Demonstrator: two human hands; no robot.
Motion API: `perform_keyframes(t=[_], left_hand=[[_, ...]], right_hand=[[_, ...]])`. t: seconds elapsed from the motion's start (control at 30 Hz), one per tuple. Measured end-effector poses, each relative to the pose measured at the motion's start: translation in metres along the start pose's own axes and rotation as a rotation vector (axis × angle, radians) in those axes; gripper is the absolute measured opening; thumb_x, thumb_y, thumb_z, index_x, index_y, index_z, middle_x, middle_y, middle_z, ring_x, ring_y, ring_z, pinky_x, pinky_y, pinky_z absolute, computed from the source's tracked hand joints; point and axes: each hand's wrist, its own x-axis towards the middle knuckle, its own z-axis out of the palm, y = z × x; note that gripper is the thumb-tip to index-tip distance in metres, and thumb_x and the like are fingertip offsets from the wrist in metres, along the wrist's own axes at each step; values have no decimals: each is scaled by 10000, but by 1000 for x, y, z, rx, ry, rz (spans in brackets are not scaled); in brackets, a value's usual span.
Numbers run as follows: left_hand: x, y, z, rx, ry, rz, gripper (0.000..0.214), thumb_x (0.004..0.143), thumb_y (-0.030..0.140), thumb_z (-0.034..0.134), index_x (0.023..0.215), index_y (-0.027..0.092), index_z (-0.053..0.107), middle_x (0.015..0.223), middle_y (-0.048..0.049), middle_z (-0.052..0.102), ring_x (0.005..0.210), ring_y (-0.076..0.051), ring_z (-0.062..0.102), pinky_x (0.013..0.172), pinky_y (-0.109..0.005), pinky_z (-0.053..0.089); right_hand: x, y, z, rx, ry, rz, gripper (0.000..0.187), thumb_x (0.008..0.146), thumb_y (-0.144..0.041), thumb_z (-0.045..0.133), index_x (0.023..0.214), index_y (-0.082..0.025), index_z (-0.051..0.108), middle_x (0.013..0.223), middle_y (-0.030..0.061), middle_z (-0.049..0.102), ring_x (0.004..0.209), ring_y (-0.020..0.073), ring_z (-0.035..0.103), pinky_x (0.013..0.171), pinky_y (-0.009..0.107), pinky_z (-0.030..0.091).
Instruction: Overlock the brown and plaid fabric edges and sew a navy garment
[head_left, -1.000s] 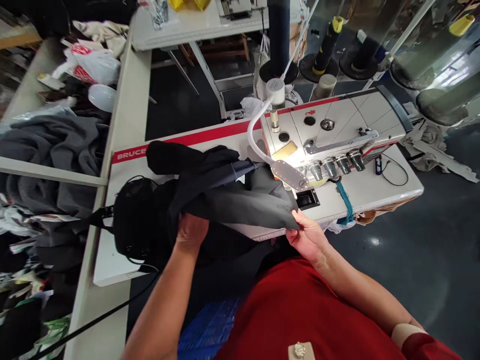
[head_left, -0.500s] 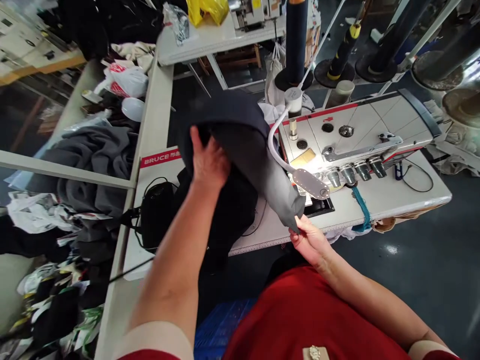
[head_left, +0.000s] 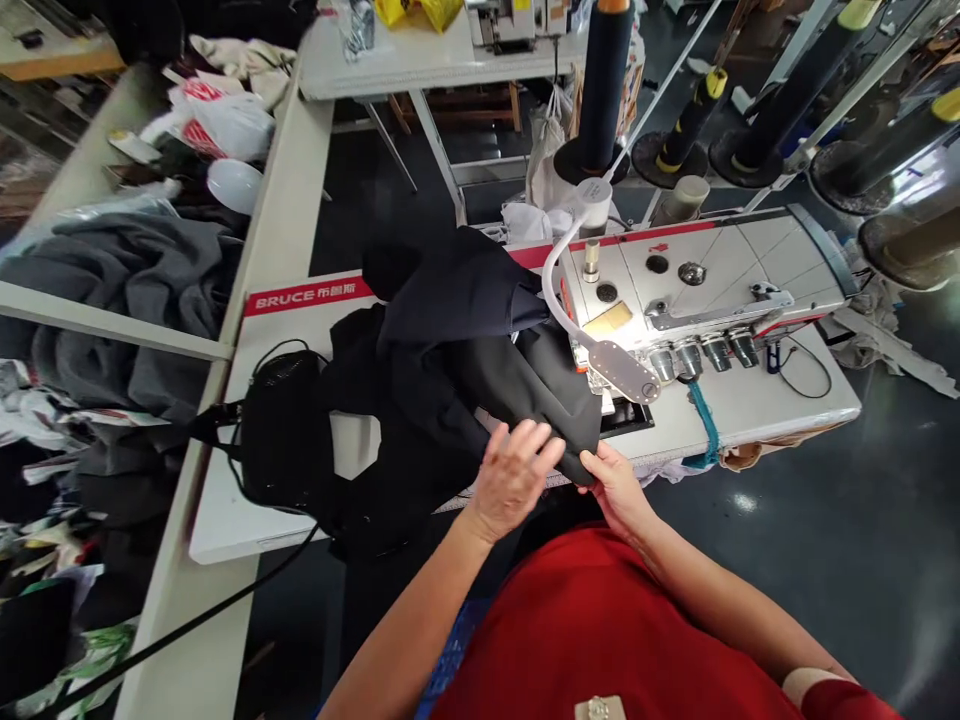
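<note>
A dark grey and black garment (head_left: 457, 370) lies heaped on the white sewing table (head_left: 750, 405), its right end reaching the sewing machine (head_left: 697, 290). My right hand (head_left: 615, 485) pinches the garment's near right corner at the table's front edge. My left hand (head_left: 514, 475) rests on the cloth just beside it, fingers spread and lying flat. A lit gooseneck lamp (head_left: 622, 370) hangs over the needle area.
A black bag (head_left: 285, 425) with a strap sits on the table's left part. Thread cones (head_left: 604, 80) stand behind the machine. Grey cloth (head_left: 127, 270) and plastic bags (head_left: 221, 120) fill the shelf at left. A teal cord (head_left: 705, 425) hangs off the table front.
My left hand lifted the garment up and over to the back, let it drop on the table, then came down to the near edge beside my right hand. The right hand kept its hold.
</note>
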Motion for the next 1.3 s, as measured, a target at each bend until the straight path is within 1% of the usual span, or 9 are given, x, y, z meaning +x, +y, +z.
perform_keyframes(t=[0.1, 0.2, 0.3, 0.43, 0.6, 0.73, 0.87, 1.13, 1.3], left_hand=[[27, 25, 2, -77, -52, 219, 322, 861, 114, 499, 1169, 187, 558, 1155, -79, 639, 1185, -202, 521, 1064, -424, 346], [37, 29, 5, -176, -41, 352, 194, 862, 105, 497, 1022, 122, 605, 1004, -95, 683, 1028, -194, 607, 917, -344, 468], [34, 25, 4, -189, -82, 355, 184, 858, 91, 504, 996, 133, 619, 929, -71, 694, 941, -181, 627, 833, -326, 479], [25, 29, 6, -221, -109, 187, 210, 837, 98, 550, 1019, 172, 624, 895, -40, 697, 901, -165, 616, 747, -311, 442], [27, 38, 13, -600, -153, -171, 106, 838, 132, 556, 832, 183, 649, 731, -22, 641, 752, -143, 557, 680, -288, 448], [37, 33, 9, -933, -285, -516, 45, 759, 181, 658, 717, 172, 651, 705, -5, 587, 702, -130, 546, 654, -267, 445], [44, 27, 2, -1093, -442, -758, 55, 717, 171, 660, 672, 160, 631, 716, 13, 551, 678, -109, 516, 641, -240, 412], [43, 30, 0, -1230, -466, -1030, 178, 651, 205, 715, 662, 157, 544, 671, 50, 481, 647, -85, 455, 600, -198, 366], [43, 25, -5, -1401, -426, -1069, 198, 634, 180, 731, 633, 146, 536, 687, 43, 467, 662, -77, 435, 616, -191, 366]], right_hand=[[-4, -6, -3, -1, -17, 11, 296, 727, -393, 710, 909, -173, 633, 709, -22, 547, 558, 74, 436, 463, 187, 386], [-4, -8, -12, -35, -26, 10, 271, 731, -391, 707, 852, -166, 618, 656, -31, 526, 536, 71, 439, 469, 187, 387], [-4, -6, -22, -38, -2, 3, 247, 743, -389, 696, 796, -166, 605, 654, -31, 527, 532, 67, 446, 499, 190, 398], [-4, -3, -26, 21, 79, -48, 264, 804, -426, 618, 875, -173, 635, 750, 3, 570, 642, 93, 489, 540, 195, 409], [-1, -3, -23, 60, 116, -54, 236, 760, -398, 670, 850, -183, 634, 783, -5, 588, 695, 102, 498, 594, 209, 407], [3, -1, -25, 194, 126, 46, 249, 663, -337, 764, 765, -166, 614, 701, -35, 533, 629, 68, 458, 545, 174, 364], [4, 2, -26, 298, 103, 65, 244, 655, -310, 777, 752, -167, 604, 669, -45, 494, 627, 61, 458, 531, 161, 351], [7, 1, -25, 346, 117, 80, 261, 611, -308, 797, 688, -171, 588, 666, -35, 518, 622, 71, 448, 531, 183, 337], [4, 1, -25, 293, 138, 40, 240, 658, -338, 762, 714, -175, 594, 746, -16, 556, 703, 89, 477, 590, 190, 368]])
